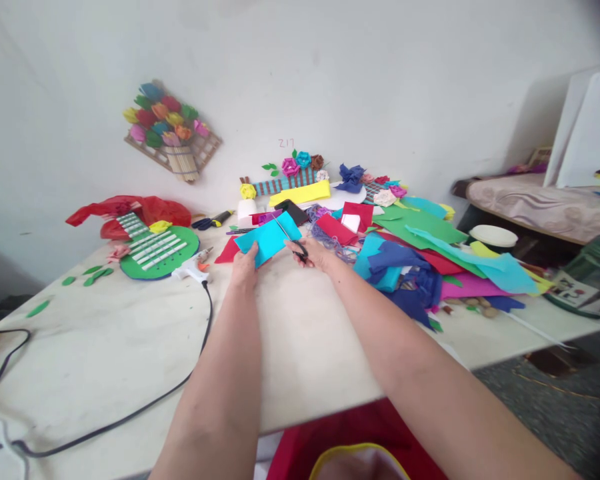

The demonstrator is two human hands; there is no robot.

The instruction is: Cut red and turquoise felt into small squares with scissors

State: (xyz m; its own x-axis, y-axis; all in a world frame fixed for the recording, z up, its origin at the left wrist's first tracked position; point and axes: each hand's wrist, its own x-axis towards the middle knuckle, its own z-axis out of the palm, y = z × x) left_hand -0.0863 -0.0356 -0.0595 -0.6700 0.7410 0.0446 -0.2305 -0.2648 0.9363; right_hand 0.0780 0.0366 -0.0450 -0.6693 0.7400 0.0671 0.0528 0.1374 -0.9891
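A white worktop [130,347] against a pale wall. Left hand [243,265] pinches a turquoise paper sheet [269,239]; right hand [314,252] grips scissors [291,239] mid-sheet, cut barely begun, coloured paper scraps [430,260] beside.

Single head cam, looks forward and down across table [130,347] toward far wall [380,80]; hands mid-range.
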